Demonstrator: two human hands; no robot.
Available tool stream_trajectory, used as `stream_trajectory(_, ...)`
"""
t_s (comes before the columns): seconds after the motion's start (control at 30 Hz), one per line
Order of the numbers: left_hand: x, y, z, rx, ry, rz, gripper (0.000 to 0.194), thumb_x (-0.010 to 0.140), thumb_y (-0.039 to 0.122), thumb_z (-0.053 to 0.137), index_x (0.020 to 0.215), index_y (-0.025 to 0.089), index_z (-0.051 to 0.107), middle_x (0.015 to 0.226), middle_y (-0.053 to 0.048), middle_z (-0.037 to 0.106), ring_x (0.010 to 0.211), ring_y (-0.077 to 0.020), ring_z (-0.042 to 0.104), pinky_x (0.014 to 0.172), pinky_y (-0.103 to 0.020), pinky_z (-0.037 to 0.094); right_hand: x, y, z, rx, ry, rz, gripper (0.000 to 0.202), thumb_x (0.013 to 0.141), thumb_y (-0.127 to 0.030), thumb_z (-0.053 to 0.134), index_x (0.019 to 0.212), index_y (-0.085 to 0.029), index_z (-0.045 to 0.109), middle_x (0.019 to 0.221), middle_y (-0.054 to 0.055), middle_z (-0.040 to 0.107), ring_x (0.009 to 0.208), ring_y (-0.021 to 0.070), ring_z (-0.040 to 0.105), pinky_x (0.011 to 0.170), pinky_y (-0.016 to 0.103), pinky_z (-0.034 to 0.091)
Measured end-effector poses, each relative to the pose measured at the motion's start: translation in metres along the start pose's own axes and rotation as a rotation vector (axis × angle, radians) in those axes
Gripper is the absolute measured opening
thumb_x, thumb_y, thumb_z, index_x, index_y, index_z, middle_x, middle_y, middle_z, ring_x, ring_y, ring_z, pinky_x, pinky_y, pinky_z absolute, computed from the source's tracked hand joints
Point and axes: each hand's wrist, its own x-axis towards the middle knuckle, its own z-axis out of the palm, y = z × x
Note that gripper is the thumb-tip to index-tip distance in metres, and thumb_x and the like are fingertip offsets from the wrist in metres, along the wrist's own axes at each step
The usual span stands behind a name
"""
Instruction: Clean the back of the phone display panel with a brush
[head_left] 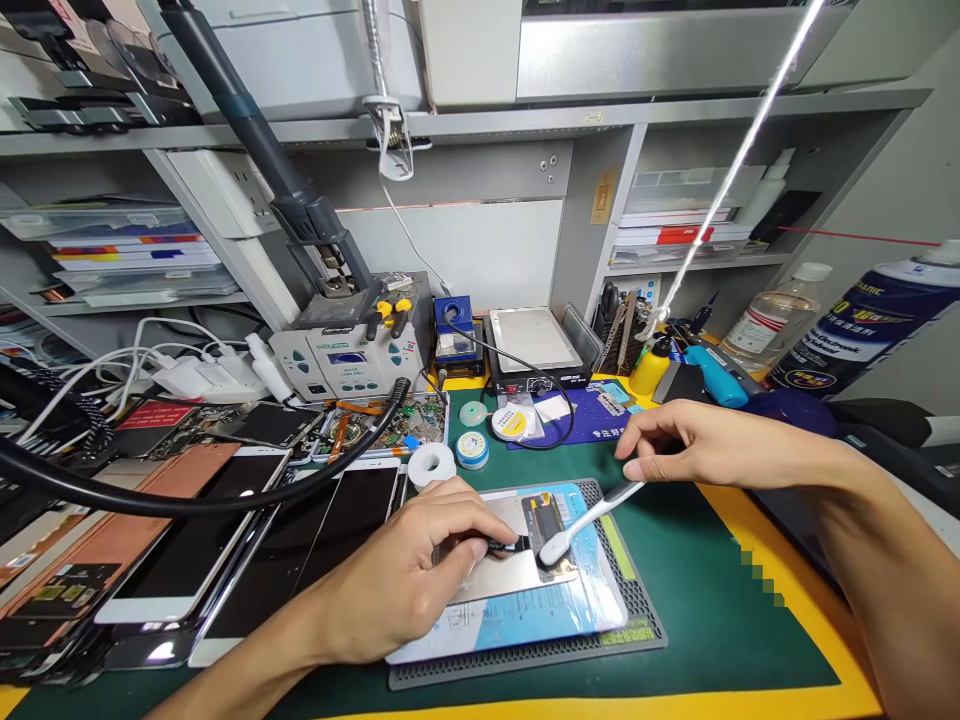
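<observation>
Two hands are mid-job on the worktop (697,620): the left hand (409,575) presses closed fingers onto a metal plate (499,575) lying on the grey mat (637,615), while the right hand (679,445) pinches a white brush (589,518). Its bristled head rests on the dark part at the plate's upper corner, handle running up-right; brushing looks underway, not finished.
</observation>
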Motion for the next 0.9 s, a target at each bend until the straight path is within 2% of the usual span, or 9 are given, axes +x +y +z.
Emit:
stream_trajectory(0.27, 0.003, 0.005, -0.002, -0.067, -0.063, -0.049, 0.028, 0.096, 0.02, 0.057, 0.116, 0.029, 0.074, 0.103, -0.002, 0.069, 0.101, -0.0171, 0.06, 0.092, -0.03, 0.047, -0.002, -0.004, 0.0, -0.02, 0.01, -0.004, 0.039, 0.083, -0.06, 0.067, 0.094, -0.023, 0.075, 0.083, 0.001, 0.06, 0.073, 0.0182, 0.048, 0.063, 0.028, 0.036)
stream_trajectory(0.4, 0.004, 0.006, -0.004, -0.082, -0.104, -0.07, 0.03, 0.095, 0.022, 0.059, 0.12, 0.032, 0.073, 0.109, -0.002, 0.065, 0.102, -0.0159, 0.062, 0.095, -0.029, 0.047, -0.001, -0.004, 0.0, -0.024, 0.007, -0.014, 0.039, 0.084, -0.059, 0.066, 0.092, -0.023, 0.075, 0.081, 0.0, 0.059, 0.073, 0.0179, 0.048, 0.062, 0.028, 0.036)
stream_trajectory(0.53, 0.007, 0.007, -0.007, -0.073, -0.138, -0.111, 0.035, 0.095, 0.024, 0.06, 0.126, 0.035, 0.07, 0.113, -0.003, 0.061, 0.1, -0.0159, 0.062, 0.092, -0.029, 0.049, 0.0, -0.003, 0.0, -0.025, 0.007, -0.024, 0.039, 0.084, -0.059, 0.066, 0.093, -0.023, 0.075, 0.082, 0.0, 0.06, 0.073, 0.0181, 0.048, 0.063, 0.027, 0.036)
stream_trajectory(0.7, 0.011, 0.01, -0.01, -0.01, -0.16, -0.076, 0.032, 0.094, 0.026, 0.061, 0.123, 0.034, 0.073, 0.11, -0.003, 0.064, 0.105, -0.0171, 0.06, 0.095, -0.029, 0.046, 0.002, -0.005, 0.002, -0.028, 0.009, -0.027, 0.039, 0.084, -0.06, 0.066, 0.093, -0.023, 0.075, 0.081, 0.0, 0.06, 0.072, 0.0176, 0.048, 0.062, 0.027, 0.036)
stream_trajectory(0.9, 0.018, 0.013, -0.012, 0.03, -0.179, -0.072, 0.029, 0.094, 0.027, 0.062, 0.119, 0.031, 0.075, 0.102, -0.003, 0.068, 0.096, -0.0169, 0.06, 0.088, -0.028, 0.047, 0.003, -0.003, 0.002, -0.026, 0.024, -0.036, 0.038, 0.083, -0.059, 0.068, 0.092, -0.023, 0.076, 0.08, 0.0, 0.06, 0.071, 0.0175, 0.048, 0.061, 0.027, 0.035)
